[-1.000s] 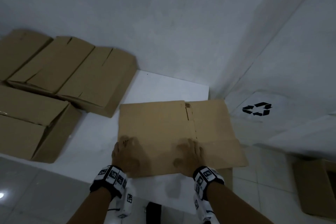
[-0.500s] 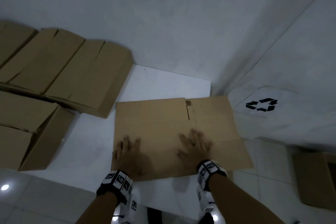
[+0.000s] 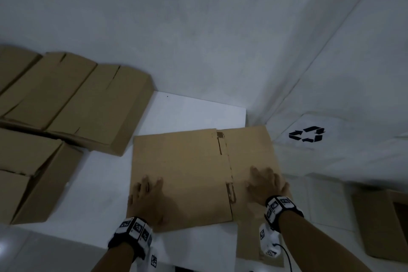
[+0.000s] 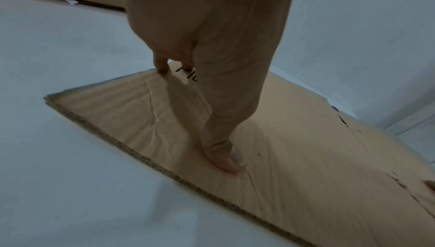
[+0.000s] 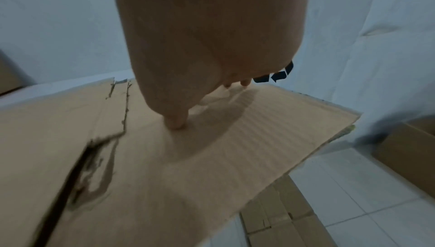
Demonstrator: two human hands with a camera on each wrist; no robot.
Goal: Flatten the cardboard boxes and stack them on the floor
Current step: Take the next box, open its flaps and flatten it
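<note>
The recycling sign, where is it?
In the head view, the recycling sign is printed on the white sheet at the right, just beyond the flattened cardboard under both hands.

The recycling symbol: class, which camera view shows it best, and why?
The head view: the whole recycling symbol shows on white sheeting to the right of the flattened box. The right wrist view shows only part of it behind the right hand; the left wrist view shows none.

You've got a black recycling symbol (image 3: 307,134) on the white sheet at right. Partial black print (image 4: 187,74) on the flattened cardboard (image 4: 294,139), hidden by your fingers (image 4: 162,65), unreadable.
</note>
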